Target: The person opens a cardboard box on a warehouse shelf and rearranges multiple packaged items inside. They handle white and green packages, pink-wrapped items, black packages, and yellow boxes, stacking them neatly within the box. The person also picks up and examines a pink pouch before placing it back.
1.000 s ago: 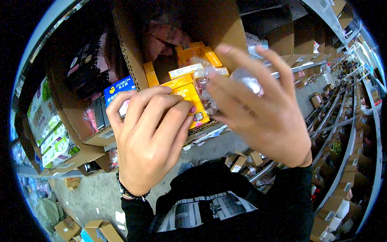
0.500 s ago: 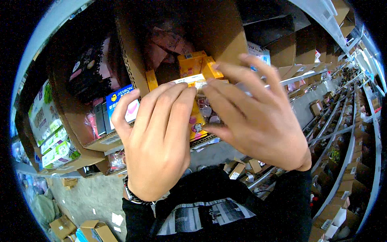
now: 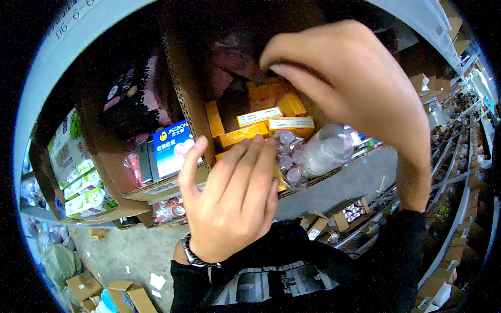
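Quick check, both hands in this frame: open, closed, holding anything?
Left hand: fingers curled on a clear bag of small round pieces, apparently gripping it.
Right hand: fingers bent, reaching into the cardboard box above the yellow boxes; grasp cannot be told.

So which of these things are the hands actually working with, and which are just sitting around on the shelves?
In hand:
left hand on the clear bag of small round pieces
right hand reaching into the open cardboard box
orange boxes inside it

Lying about:
blue and white box
green and white packs
flattened cartons on the floor

Clear crinkled packet (image 3: 308,156) of small round pieces, among yellow boxes (image 3: 261,122).
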Motion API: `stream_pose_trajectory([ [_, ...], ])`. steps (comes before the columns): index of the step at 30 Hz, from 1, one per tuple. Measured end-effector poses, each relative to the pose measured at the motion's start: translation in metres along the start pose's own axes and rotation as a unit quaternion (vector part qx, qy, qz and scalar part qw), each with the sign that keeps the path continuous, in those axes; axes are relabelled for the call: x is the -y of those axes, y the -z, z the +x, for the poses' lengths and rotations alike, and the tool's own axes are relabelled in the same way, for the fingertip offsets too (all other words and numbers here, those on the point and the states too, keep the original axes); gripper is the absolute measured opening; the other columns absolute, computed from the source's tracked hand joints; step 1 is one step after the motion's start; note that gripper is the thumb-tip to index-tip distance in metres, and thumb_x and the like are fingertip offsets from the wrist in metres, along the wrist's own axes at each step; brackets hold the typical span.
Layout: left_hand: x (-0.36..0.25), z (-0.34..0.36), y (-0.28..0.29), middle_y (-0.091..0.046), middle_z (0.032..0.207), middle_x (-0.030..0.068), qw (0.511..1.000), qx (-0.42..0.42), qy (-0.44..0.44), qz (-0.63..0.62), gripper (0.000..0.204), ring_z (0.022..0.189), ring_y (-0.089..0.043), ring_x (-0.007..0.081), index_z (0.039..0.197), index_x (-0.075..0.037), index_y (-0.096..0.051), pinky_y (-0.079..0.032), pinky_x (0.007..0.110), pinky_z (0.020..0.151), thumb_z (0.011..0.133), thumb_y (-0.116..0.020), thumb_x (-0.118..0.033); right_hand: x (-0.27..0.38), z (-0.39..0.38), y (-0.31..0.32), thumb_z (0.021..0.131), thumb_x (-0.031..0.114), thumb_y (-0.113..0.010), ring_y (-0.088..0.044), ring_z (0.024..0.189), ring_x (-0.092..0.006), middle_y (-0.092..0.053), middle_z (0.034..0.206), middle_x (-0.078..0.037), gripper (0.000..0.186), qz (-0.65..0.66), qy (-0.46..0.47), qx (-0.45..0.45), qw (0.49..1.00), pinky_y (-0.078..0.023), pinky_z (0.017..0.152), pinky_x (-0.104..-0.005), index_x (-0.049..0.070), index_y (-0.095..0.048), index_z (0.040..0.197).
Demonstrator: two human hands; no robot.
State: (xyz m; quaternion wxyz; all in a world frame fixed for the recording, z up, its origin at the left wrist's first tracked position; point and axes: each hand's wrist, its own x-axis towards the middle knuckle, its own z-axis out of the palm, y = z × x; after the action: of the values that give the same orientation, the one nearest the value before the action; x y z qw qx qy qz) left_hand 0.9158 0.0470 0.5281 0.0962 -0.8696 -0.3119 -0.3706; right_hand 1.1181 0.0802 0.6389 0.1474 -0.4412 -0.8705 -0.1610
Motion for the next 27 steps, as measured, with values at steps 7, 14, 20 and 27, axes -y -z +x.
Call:
stream_pose_trajectory([
  [7, 0.003, -0.011, -0.015, -0.071, 0.109, 0.0056, 0.998, -0.039, -0.010, 0.046, 0.033, 0.096, -0.064, 0.0157, 0.109, -0.007, -0.071, -0.032, 0.049, 0.107, 0.087, -0.054, -0.024, -0.016, 0.060, -0.075, 0.083, 0.028, -0.071, -0.067, 0.071, -0.0367, -0.068, 0.079, -0.020, 0.036, 0.144, 0.168, 0.112, 0.969, -0.054, 0.068, -0.0421, -0.004, -0.067, 0.100],
  [14, 0.003, -0.015, -0.019, -0.073, 0.104, 0.0042, 0.997, -0.066, 0.000, 0.042, 0.034, 0.090, -0.064, 0.0156, 0.106, -0.007, -0.073, -0.031, 0.048, 0.108, 0.089, -0.050, -0.025, 0.011, 0.070, -0.065, 0.081, 0.049, -0.069, -0.067, 0.070, -0.0378, -0.067, 0.078, -0.026, 0.056, 0.170, 0.021, 0.362, 0.916, -0.053, 0.062, -0.0438, -0.006, -0.067, 0.097],
  [20, 0.003, -0.018, -0.023, -0.074, 0.102, 0.0040, 0.995, -0.090, 0.007, 0.047, 0.035, 0.089, -0.063, 0.0156, 0.106, -0.008, -0.073, -0.030, 0.048, 0.108, 0.090, -0.048, -0.026, 0.008, 0.067, -0.081, 0.084, 0.028, -0.058, -0.069, 0.088, -0.0353, -0.071, 0.096, -0.021, 0.034, 0.115, 0.022, 0.253, 0.960, -0.053, 0.079, -0.0481, 0.001, -0.075, 0.096],
  [27, 0.004, -0.018, -0.022, -0.073, 0.103, 0.0039, 0.996, -0.088, 0.002, 0.030, 0.033, 0.089, -0.064, 0.0154, 0.105, -0.008, -0.073, -0.033, 0.048, 0.106, 0.089, -0.049, -0.025, -0.008, 0.064, -0.085, 0.084, 0.014, -0.058, -0.067, 0.095, -0.0345, -0.069, 0.103, -0.020, 0.029, 0.067, 0.050, 0.238, 0.968, -0.053, 0.083, -0.0422, 0.002, -0.068, 0.109],
])
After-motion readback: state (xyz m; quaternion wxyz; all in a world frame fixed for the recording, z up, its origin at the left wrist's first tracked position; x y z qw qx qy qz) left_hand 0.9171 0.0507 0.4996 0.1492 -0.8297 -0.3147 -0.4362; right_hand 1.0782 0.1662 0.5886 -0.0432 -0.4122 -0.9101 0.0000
